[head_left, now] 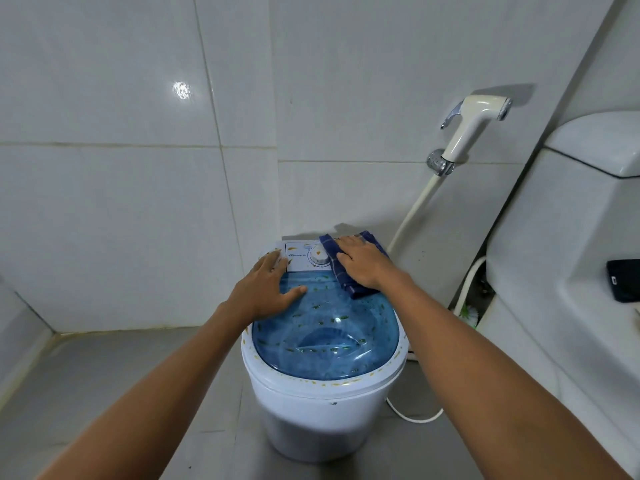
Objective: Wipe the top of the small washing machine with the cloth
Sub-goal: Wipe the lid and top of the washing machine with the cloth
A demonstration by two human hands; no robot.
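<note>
A small white washing machine (pixel 311 407) stands on the grey floor, with a clear blue lid (pixel 325 337) speckled with green and yellow bits. At its far edge is a white control panel with a round dial (pixel 318 257). A dark blue checked cloth (pixel 334 258) lies across the panel's right end and the lid's far right corner. My right hand (pixel 363 265) presses flat on the cloth, fingers spread. My left hand (pixel 268 289) rests flat on the lid's far left side, fingertips touching the panel, holding nothing.
White tiled walls close in behind and to the left. A white toilet cistern (pixel 568 237) stands at the right with a black object (pixel 625 280) on its ledge. A bidet sprayer (pixel 471 129) and hose hang on the wall. A white cord (pixel 412 415) lies on the floor.
</note>
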